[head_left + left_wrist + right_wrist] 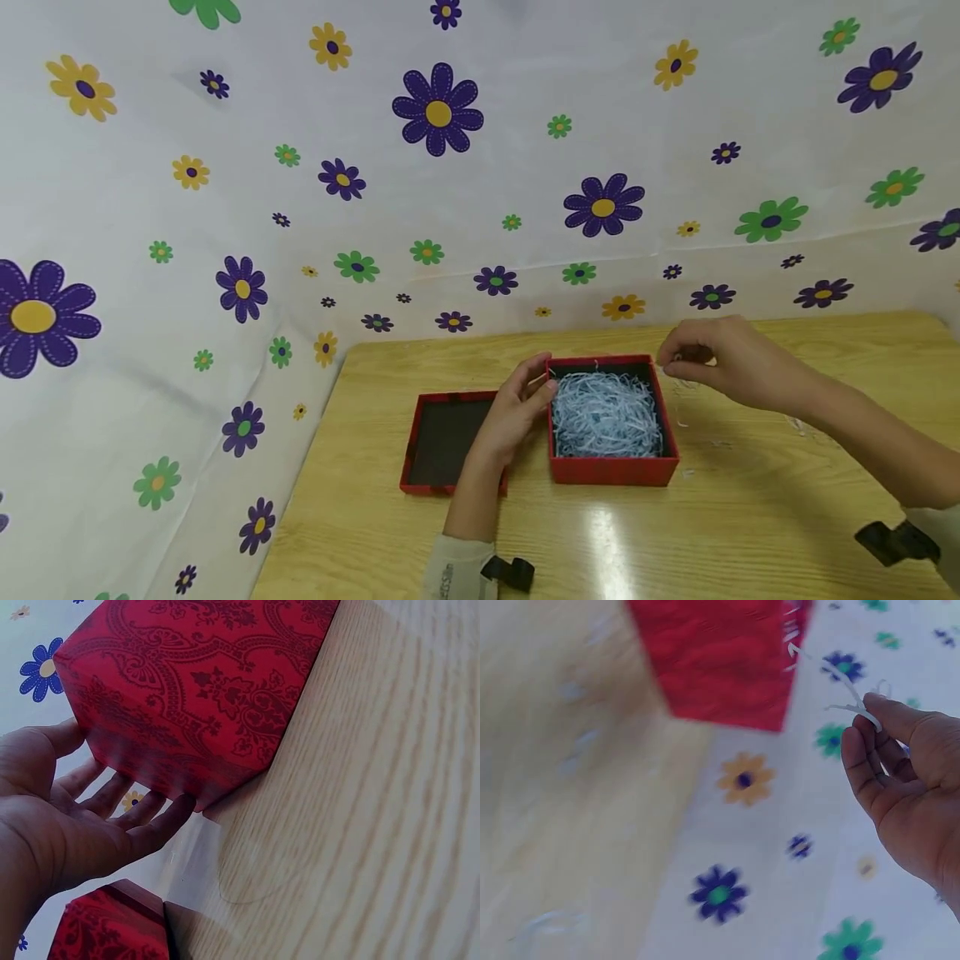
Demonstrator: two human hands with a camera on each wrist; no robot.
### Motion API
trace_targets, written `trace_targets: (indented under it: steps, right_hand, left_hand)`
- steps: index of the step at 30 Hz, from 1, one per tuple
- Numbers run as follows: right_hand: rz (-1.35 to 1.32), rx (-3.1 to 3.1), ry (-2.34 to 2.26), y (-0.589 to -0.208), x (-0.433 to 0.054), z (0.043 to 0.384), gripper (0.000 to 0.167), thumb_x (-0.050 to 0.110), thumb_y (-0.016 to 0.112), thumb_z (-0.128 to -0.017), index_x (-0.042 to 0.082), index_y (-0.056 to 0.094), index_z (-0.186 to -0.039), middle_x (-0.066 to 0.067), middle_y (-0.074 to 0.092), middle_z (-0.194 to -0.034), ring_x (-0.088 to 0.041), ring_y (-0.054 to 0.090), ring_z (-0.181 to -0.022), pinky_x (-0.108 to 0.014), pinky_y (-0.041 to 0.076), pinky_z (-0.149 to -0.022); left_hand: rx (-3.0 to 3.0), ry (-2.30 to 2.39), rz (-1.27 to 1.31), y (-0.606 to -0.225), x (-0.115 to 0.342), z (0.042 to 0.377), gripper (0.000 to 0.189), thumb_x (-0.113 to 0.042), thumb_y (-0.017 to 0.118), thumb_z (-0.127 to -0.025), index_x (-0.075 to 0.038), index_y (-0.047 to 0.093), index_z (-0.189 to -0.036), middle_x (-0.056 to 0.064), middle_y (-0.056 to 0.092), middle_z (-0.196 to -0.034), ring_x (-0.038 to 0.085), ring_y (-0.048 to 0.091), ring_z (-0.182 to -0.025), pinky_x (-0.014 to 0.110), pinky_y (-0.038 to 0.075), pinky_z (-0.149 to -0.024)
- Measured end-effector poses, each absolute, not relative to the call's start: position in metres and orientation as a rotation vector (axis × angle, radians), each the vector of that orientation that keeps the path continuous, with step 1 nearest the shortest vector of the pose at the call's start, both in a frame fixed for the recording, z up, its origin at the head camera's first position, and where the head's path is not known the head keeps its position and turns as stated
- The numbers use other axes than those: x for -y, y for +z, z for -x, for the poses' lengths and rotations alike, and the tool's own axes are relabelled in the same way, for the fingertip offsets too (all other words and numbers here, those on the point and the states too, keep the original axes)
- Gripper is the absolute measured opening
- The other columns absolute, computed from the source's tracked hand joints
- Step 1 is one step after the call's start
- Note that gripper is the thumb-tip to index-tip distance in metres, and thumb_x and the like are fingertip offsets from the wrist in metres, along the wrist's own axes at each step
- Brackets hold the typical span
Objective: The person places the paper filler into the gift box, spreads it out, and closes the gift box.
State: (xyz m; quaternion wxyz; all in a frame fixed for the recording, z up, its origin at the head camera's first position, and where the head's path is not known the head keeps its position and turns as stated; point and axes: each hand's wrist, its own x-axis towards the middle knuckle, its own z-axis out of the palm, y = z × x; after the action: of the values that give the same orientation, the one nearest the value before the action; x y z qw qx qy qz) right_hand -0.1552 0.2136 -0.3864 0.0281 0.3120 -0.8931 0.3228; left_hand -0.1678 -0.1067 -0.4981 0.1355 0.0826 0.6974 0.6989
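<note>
A red patterned box (615, 472) filled with light blue shredded paper (606, 415) stands on the table. My left hand (513, 417) holds the box by its left side, thumb at the rim and fingertips against the wall, as the left wrist view shows. At the box's far right corner, my right hand (723, 358) pinches a few pale paper shreds (859, 705) between thumb and fingertips. Left of the box lies its red lid (450, 442), dark inside facing up, partly hidden behind the left forearm.
Loose paper shreds (722, 443) lie scattered on the wooden table (360, 533) to the right of the box. A white sheet with printed flowers (487, 208) hangs behind the table and along its left side.
</note>
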Motion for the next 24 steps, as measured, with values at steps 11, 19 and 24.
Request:
trace_targets:
  steps: [11, 19, 24]
  right_hand:
    - [-1.081, 2.750, 0.935, -0.379, -0.158, 0.161, 0.023, 0.001, 0.083, -0.090, 0.022, 0.078, -0.098, 0.012, 0.073, -0.095, -0.008, 0.064, -0.086, -0.026, 0.060, -0.075]
    - [-1.369, 2.850, 0.934, -0.400, -0.145, 0.164, 0.021, 0.013, 0.083, -0.093, 0.016, 0.078, -0.113, 0.004, 0.073, -0.116, -0.021, 0.069, -0.107, -0.046, 0.061, -0.093]
    - [-1.237, 2.796, 1.039, -0.396, -0.133, 0.155, 0.030, 0.025, 0.076, -0.100, 0.017, 0.071, -0.129, -0.002, 0.069, -0.133, -0.028, 0.065, -0.124, -0.052, 0.056, -0.103]
  left_hand:
    - [-2.010, 2.039, -0.244, -0.498, 0.106, 0.168, 0.050, -0.026, 0.062, -0.109, -0.025, 0.050, -0.157, 0.005, 0.045, -0.162, 0.030, 0.043, -0.151, 0.056, 0.043, -0.117]
    - [-2.060, 2.017, -0.230, -0.493, 0.112, 0.169, 0.046, -0.031, 0.059, -0.111, -0.027, 0.051, -0.156, 0.003, 0.048, -0.160, 0.029, 0.048, -0.147, 0.057, 0.043, -0.116]
    - [-2.218, 2.029, -0.215, -0.472, 0.147, 0.170, 0.046, -0.034, 0.055, -0.112, -0.021, 0.050, -0.156, 0.009, 0.050, -0.157, 0.035, 0.049, -0.145, 0.061, 0.041, -0.117]
